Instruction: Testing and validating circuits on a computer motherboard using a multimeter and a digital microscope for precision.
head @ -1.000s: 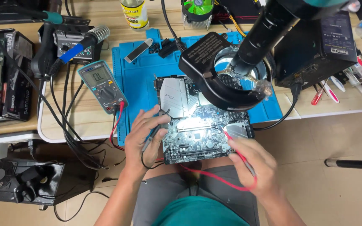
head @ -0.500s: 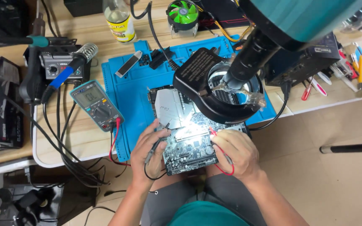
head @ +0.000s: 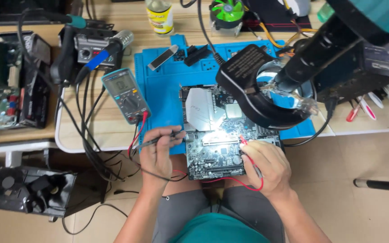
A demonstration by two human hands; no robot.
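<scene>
You're pinching the black probe (head: pixel 158 140) in your left hand (head: pixel 157 155), red probe (head: pixel 245 143) in your right hand (head: pixel 266 166), both closed tight. A tip slipping on the circuit board (head: pixel 214 155) risks bridging pins; the board's overhanging the counter (head: pixel 113 130) edge.

head view, steeply down, close above workbench (head: pixel 113 130)

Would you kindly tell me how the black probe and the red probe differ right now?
The black probe is in the left hand, lying nearly level, tip at the circuit board's left edge. The red probe is in the right hand, pointing up-left onto the board. Both trail leads.
</scene>
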